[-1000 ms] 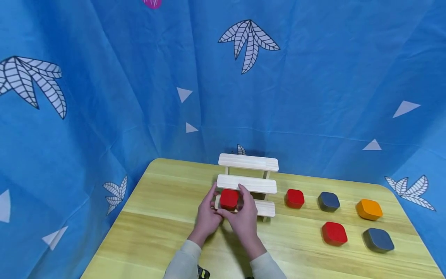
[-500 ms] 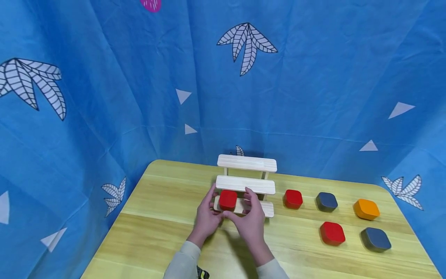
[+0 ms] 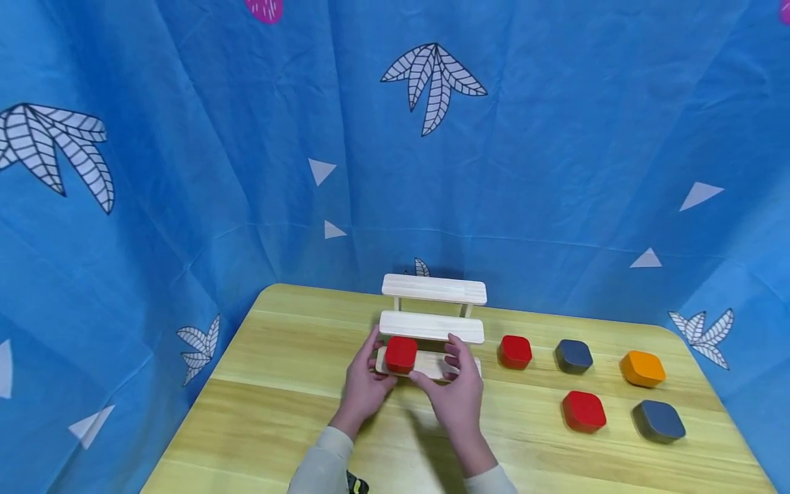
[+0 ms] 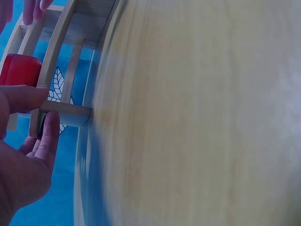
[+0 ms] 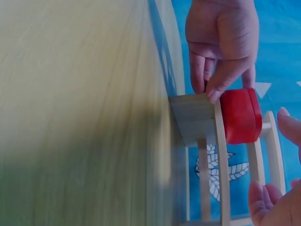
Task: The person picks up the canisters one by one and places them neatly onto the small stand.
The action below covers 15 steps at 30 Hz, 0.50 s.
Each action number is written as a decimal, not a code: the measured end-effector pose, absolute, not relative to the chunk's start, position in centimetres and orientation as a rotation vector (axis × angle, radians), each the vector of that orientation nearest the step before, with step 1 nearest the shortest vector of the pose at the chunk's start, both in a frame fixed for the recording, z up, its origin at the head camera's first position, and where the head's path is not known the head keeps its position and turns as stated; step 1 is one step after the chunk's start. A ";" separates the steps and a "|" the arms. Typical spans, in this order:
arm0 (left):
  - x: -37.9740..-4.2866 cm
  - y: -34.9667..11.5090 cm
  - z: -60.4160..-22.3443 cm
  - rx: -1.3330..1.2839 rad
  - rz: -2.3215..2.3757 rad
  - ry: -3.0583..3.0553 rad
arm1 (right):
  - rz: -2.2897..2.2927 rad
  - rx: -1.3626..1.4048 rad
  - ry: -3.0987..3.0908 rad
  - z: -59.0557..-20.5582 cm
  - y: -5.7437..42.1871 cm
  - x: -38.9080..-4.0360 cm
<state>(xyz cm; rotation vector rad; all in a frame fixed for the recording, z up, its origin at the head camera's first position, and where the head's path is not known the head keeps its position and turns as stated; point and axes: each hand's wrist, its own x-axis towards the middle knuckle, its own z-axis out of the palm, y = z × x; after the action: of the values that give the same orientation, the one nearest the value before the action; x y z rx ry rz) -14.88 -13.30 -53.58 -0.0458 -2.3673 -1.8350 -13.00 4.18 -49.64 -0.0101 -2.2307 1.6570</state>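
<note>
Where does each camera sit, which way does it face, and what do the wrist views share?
Head: on the head, facing forward and down at table and blue cloth; left grip, right grip and sleeves show.
Left wrist: worn there, facing the wooden stand; left grip lower left, right grip's fingertips upper left.
Right wrist: worn there, facing the stand; left grip at top, right grip right edge.
Wrist views share the stand and red block.

The head view looks forward and down from above the pale-yellow wooden table (image 3: 278,384); both wrist views, tipped sideways, face forward from low and close, sharing the three-tiered pale wooden rack (image 3: 432,326) and red rounded-square block (image 3: 401,354).
</note>
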 end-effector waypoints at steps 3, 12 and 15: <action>-14.9 -13.2 -53.6 -0.026 -1.831 -2.372 | 1.658 -0.038 -2.223 -49.5 4.7 -12.9; -14.8 -13.1 -53.4 -0.004 -1.850 -2.369 | 1.661 -0.123 -2.213 -49.4 6.2 -12.5; -14.9 -13.1 -53.4 0.002 -1.855 -2.364 | 1.667 -0.160 -2.204 -49.3 6.7 -12.4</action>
<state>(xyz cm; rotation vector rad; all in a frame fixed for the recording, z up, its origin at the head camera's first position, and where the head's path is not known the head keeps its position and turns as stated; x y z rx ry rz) -14.87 -13.06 -53.44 0.0021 -2.3640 -1.8554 -12.36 6.75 -49.30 -0.1603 -2.2036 1.6665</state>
